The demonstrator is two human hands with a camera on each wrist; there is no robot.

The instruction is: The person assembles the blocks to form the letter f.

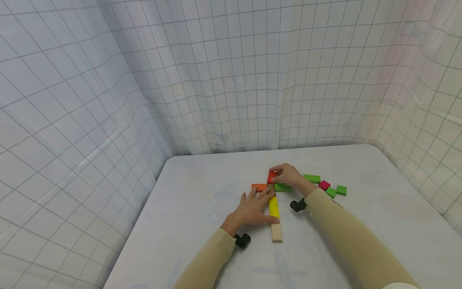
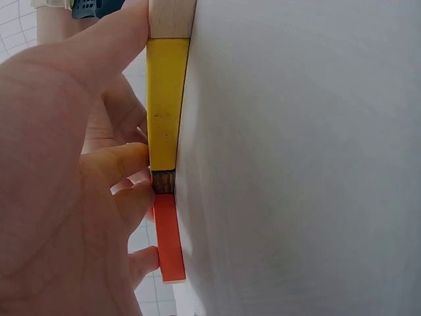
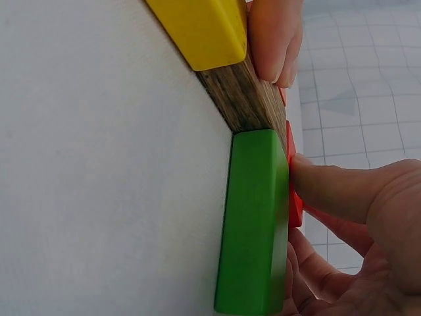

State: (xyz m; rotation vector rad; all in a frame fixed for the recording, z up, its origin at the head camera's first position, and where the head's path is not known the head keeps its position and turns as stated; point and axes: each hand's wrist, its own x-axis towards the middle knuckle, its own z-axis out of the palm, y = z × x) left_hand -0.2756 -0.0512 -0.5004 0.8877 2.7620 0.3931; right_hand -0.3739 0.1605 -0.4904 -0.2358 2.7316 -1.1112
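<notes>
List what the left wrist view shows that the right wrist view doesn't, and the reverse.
Only the left wrist view: the pale wooden block and a dark perforated piece. Only the right wrist view: the green block. Both: the yellow block, the dark brown block, the white table, the gridded curtain and parts of the left hand and right hand. Whether the orange block and red block are shared is unclear.

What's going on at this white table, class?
A person's right hand pinches a small red block beside a dark brown wooden block. The left hand, fingers spread, touches an orange rectangular block opposite a green rectangular block; a yellow rectangular block, then a pale wooden block, extend nearer. Three more green blocks and a crimson cube lie to the right.
</notes>
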